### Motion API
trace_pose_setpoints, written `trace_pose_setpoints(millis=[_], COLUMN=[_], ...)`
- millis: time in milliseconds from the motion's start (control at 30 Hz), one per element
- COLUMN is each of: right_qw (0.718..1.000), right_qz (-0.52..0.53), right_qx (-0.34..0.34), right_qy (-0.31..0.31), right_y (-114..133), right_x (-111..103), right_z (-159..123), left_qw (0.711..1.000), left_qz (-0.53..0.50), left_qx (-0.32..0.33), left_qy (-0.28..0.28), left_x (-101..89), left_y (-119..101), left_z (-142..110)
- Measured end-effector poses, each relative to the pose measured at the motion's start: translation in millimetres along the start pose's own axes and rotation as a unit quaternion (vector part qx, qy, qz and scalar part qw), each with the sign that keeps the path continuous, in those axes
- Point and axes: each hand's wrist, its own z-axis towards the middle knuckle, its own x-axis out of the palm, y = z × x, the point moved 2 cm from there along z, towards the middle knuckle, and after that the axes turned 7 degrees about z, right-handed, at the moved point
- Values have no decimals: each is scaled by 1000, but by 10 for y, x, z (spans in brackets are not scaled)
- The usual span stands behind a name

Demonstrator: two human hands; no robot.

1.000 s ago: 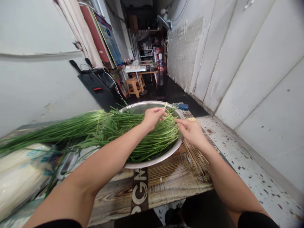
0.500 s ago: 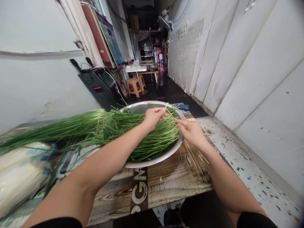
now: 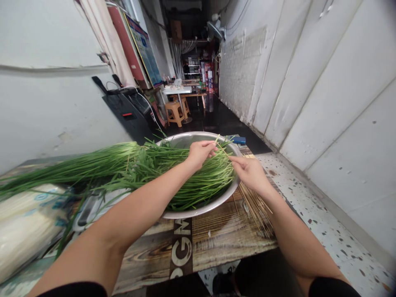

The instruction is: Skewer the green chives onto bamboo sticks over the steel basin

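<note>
My left hand (image 3: pixel 200 154) is closed in a pinch over the far side of a metal basin (image 3: pixel 227 197), on a pale green chive end (image 3: pixel 217 138) that pokes up from its fingertips. Thumb and fingers of my right hand (image 3: pixel 250 172) are shut on a thin bamboo skewer (image 3: pixel 224 151) at the basin's right rim. The skewer slants up left to my left fingertips; whether its tip has pierced the stalk is too small to tell. Under both hands, long green chives (image 3: pixel 204 187) fill the basin. Several loose bamboo skewers (image 3: pixel 255 208) lie beside it, partly behind my right forearm.
A larger chive bundle (image 3: pixel 93 167) spreads left of the basin. Nearer lie a plastic bag of white contents (image 3: pixel 34 227) and a grey tray-like object (image 3: pixel 88 210). A blue object (image 3: pixel 239 140) sits beyond the basin on the wood-patterned table (image 3: pixel 222 239). Stools (image 3: pixel 175 113) stand farther back.
</note>
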Motion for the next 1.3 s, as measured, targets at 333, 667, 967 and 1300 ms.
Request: trace_pose_setpoints(millis=[333,667,967,1300], right_qw=[1000,1000,1000,1000], right_qz=[3,0,-17,-25], right_qx=[-3,-4,-6,15], right_qy=[-2,1,4,0], right_y=[-25,-8,-19,-24], right_x=[7,8,2,-7], right_z=[8,7,5,-11], left_qw=[1000,1000,999,994], left_qz=[5,8,31,79], left_qx=[-3,4,28,70], left_qy=[-2,1,-11,-25], left_x=[8,-3,2,19], left_y=[-15,29,25,45], left_z=[-22,16,-7,-16])
